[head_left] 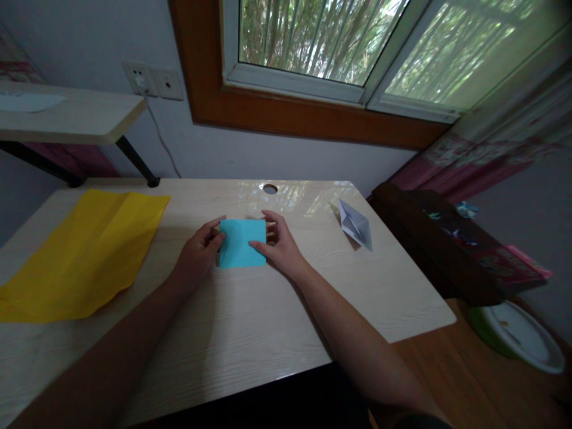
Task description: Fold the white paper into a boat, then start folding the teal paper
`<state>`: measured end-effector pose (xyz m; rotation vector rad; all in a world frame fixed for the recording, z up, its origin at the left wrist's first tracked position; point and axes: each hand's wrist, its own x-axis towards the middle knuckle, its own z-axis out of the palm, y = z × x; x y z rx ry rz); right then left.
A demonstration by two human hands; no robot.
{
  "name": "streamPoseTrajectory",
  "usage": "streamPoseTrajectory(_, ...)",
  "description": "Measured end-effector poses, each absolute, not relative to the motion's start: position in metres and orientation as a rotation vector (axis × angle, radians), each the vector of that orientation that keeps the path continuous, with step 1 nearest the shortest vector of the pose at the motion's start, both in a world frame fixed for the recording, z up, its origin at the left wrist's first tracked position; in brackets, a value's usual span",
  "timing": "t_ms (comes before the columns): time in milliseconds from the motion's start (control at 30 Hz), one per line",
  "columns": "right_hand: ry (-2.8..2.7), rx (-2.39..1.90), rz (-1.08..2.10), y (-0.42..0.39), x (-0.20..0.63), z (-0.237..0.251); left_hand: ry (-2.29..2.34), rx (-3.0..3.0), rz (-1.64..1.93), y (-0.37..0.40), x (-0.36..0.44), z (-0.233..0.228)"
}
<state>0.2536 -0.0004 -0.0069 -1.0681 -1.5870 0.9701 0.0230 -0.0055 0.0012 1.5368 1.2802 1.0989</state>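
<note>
A small square of turquoise paper [239, 253] is held up between my two hands, a little above the middle of the table. My left hand [200, 247] pinches its left edge, thumb in front and fingers behind. On the right edge, my right hand [282, 245] grips it with the thumb lying across the front face; its fingers are partly hidden behind the paper. Whether the paper is a single sheet or folded in layers, I cannot tell.
A large creased yellow sheet [96, 256] covers the table's left side. At the right stands a folded white paper shape [354, 224]. A cable hole [270, 189] sits near the back edge of the table [379, 298]. A raised shelf [89, 113] rises at the back left.
</note>
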Motion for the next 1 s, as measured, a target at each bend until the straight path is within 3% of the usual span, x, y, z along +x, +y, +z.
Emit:
streamPoseTrajectory(267, -1.811, -0.987, 0.842, 0.0, 0.256, 0.001, 1.254, 1.67, 1.025, -0.009, 0.022, -0.003)
streamPoseTrajectory(1000, -1.63, -0.923, 1.166, -0.002, 0.248, -0.008, 1.323, 1.966, 1.066, -0.013, 0.021, 0.002)
